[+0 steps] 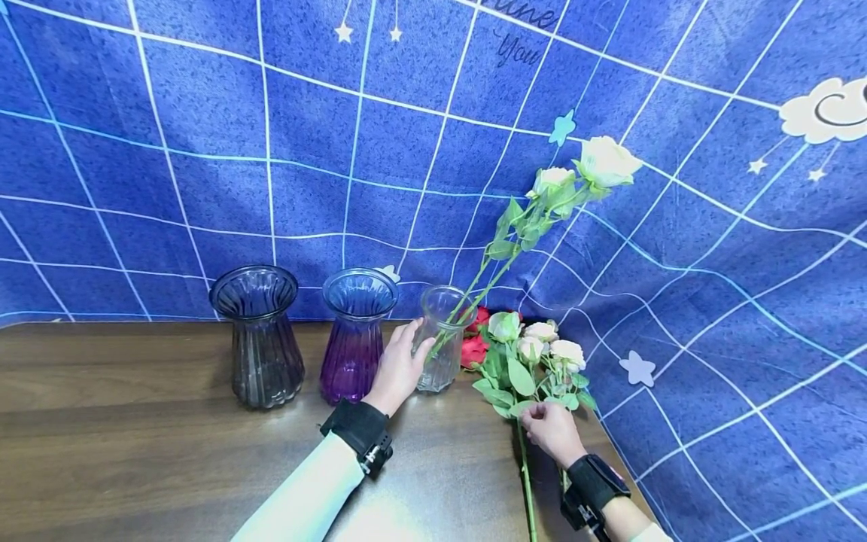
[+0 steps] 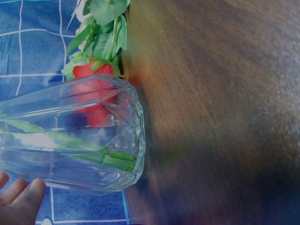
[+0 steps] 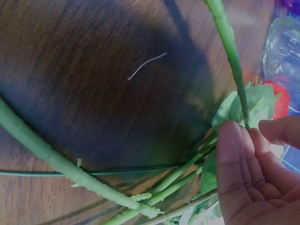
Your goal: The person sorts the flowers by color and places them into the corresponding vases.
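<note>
My left hand (image 1: 398,365) is at the left side of a clear glass vase (image 1: 439,378), its fingers extended near the neck. Two white roses (image 1: 607,163) lean right out of this vase. Through its glass in the left wrist view, their green stem ends (image 2: 117,159) show near the base. My right hand (image 1: 554,433) pinches the green stem (image 1: 526,482) of a flower between thumb and fingers, just below its leaves. In the right wrist view, that stem (image 3: 229,51) runs into the pinch. Pale roses (image 1: 531,348) lie bunched beyond the right hand.
A purple-blue vase (image 1: 352,361) and a dark grey vase (image 1: 266,361) stand left of the clear one. Red roses (image 1: 474,351) lie behind it at the right. Blue gridded cloth (image 1: 203,150) hangs behind and along the right side of the wooden table (image 1: 135,452).
</note>
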### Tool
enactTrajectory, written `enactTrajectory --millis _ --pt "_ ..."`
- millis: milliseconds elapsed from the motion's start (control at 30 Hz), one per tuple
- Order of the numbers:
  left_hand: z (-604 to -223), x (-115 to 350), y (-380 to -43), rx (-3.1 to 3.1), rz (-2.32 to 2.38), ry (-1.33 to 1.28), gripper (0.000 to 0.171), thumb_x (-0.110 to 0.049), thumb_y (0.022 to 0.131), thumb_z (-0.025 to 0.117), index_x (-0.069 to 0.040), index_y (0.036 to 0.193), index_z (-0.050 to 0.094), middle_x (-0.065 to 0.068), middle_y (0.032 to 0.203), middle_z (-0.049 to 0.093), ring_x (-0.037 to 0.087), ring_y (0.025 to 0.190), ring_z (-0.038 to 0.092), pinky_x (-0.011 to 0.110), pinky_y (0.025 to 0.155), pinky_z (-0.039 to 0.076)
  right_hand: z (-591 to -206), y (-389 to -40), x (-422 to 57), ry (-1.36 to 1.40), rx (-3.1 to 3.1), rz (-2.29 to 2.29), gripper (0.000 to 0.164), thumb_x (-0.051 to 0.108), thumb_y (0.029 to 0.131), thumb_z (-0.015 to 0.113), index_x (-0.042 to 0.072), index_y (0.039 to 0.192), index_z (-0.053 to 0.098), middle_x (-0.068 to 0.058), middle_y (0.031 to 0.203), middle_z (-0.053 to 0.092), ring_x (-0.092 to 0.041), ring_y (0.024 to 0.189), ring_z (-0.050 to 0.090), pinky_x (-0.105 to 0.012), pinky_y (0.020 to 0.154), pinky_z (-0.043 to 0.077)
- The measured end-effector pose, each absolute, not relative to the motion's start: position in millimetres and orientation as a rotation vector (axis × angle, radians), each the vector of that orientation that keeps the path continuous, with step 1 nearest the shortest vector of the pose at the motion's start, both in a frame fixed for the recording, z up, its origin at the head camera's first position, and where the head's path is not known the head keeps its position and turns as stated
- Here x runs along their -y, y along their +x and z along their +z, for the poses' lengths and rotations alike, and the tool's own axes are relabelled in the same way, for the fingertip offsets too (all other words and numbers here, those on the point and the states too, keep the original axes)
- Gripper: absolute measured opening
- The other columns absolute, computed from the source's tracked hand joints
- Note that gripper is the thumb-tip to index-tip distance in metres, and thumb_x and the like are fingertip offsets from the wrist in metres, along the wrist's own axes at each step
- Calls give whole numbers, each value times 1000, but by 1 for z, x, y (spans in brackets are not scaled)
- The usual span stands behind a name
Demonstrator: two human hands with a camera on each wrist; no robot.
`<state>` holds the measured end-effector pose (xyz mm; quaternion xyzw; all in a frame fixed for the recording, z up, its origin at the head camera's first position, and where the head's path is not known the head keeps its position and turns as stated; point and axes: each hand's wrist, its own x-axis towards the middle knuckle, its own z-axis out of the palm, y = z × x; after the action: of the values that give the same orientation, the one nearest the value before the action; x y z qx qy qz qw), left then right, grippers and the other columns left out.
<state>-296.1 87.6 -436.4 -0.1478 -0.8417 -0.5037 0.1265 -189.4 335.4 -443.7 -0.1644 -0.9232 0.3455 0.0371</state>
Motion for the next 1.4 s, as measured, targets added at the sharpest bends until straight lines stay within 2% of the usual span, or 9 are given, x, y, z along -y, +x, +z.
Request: enactTrajectory --millis 267,533,1033,1233,1400 --pt "-435 -88 -297 2444 -1466 -439 48 -33 94 54 -8 134 49 17 132 51 32 118 54 46 99 46 -450 -191 -335 -483 2863 1039 11 7 81 64 0 73 67 2 49 56 -10 45 55 -20 42 43" --pt "-438 -87 -295 2432 -1458 -424 48 -33 93 56 -8 134 50 16 132 52 31 107 60 45 92 49 -453 -195 -332 -489 2836 1022 10 7 81 63 -2 77 66 2 51 57 -8 46 53 -21 45 45" --pt "-438 -86 -294 2439 -1464 -437 49 -33 94 55 -6 134 49 17 131 52 31 106 61 45 92 50 -449 -200 -329 -512 2795 1042 13 5 79 63 -7 83 67 -1 53 59 -10 46 57 -24 46 50" --pt "-437 -86 -294 2435 -1464 -440 48 -33 94 55 -7 133 50 17 131 53 31 112 58 45 95 48 -448 -202 -327 -531 2777 1121 13 3 80 61 -8 83 66 -6 60 63 -16 48 62 -28 47 55" --pt "-438 -86 -296 2445 -1470 -438 47 -34 94 55 -9 134 49 16 131 52 31 114 56 45 96 48 -445 -204 -326 -568 2731 1252 16 2 82 58 -10 89 65 -9 64 63 -14 50 60 -29 49 56"
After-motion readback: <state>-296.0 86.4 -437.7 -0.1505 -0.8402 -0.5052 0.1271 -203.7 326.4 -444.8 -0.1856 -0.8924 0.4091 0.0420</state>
